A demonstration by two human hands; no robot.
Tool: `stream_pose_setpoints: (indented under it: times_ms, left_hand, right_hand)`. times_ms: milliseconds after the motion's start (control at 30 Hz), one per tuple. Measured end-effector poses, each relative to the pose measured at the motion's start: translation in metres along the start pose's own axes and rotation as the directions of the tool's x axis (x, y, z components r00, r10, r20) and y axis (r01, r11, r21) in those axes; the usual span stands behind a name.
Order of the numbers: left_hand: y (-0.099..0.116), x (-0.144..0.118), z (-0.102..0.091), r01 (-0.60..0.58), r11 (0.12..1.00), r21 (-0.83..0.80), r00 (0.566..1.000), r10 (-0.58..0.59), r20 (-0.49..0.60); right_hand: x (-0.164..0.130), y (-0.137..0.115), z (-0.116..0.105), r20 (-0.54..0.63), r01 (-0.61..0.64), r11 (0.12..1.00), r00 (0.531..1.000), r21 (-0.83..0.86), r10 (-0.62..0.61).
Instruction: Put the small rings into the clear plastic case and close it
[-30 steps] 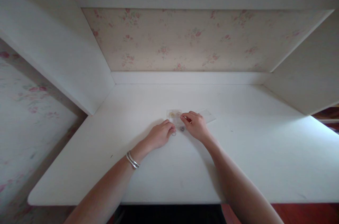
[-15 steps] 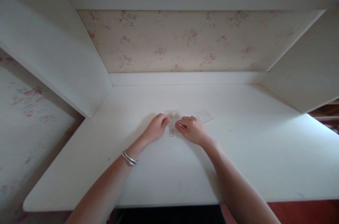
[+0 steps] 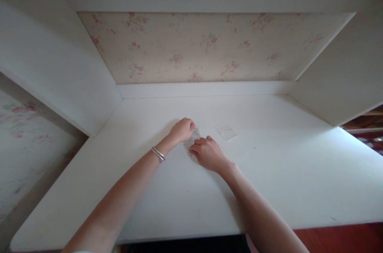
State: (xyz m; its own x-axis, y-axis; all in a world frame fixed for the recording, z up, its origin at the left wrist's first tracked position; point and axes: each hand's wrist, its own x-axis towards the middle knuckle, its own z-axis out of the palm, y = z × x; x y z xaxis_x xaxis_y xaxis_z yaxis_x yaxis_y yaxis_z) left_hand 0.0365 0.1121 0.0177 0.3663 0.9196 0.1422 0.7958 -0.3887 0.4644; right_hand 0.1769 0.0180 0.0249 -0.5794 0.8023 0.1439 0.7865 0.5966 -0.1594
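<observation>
Between my hands lies a small clear plastic bag (image 3: pixel 194 136), partly covered by my fingers. My left hand (image 3: pixel 183 129) is closed in a pinch at its far end, where something small and shiny shows through the plastic. Lower down, my right hand (image 3: pixel 208 153) reaches over the bag's near right side with thumb and fingers pinched together. A small thin ring (image 3: pixel 190 154) shows right at those fingertips, partly hidden by them.
On the white table (image 3: pixel 269 189), right of my hands, lies a flat clear square packet (image 3: pixel 226 131). White side panels stand left and right, and a floral backboard (image 3: pixel 209 45) rises behind.
My right hand has moved toward me and left, down to the ring. My left hand has moved slightly away from me, and the bag has turned with it.
</observation>
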Motion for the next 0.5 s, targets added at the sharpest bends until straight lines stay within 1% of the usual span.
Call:
stream_pose_setpoints:
  times_ms: [133,267,367,433,500]
  left_hand:
    - [-0.001,0.003,0.003,-0.013,1.0,-0.016,1.0,0.013,0.003]
    - [-0.002,-0.005,0.0,-0.04,0.997,-0.06,0.996,0.035,-0.085]
    - [-0.004,-0.022,-0.007,-0.05,0.995,-0.088,0.992,0.04,-0.117]
    - [-0.005,-0.039,-0.012,-0.057,0.993,-0.108,0.994,0.046,-0.103]
    - [-0.005,-0.057,-0.015,-0.064,0.989,-0.131,0.996,0.054,-0.077]
  right_hand:
    - [0.0,0.001,0.0,-0.025,0.001,1.0,1.0,-0.015,-0.001]
    - [0.0,0.006,-0.006,-0.112,-0.041,0.999,0.993,0.032,0.045]
    - [0.001,0.015,-0.006,-0.191,-0.139,0.987,0.97,0.081,0.153]
    - [0.003,0.022,-0.004,-0.238,-0.235,0.964,0.936,0.127,0.26]
    - [0.006,0.03,0.001,-0.27,-0.306,0.934,0.898,0.184,0.348]
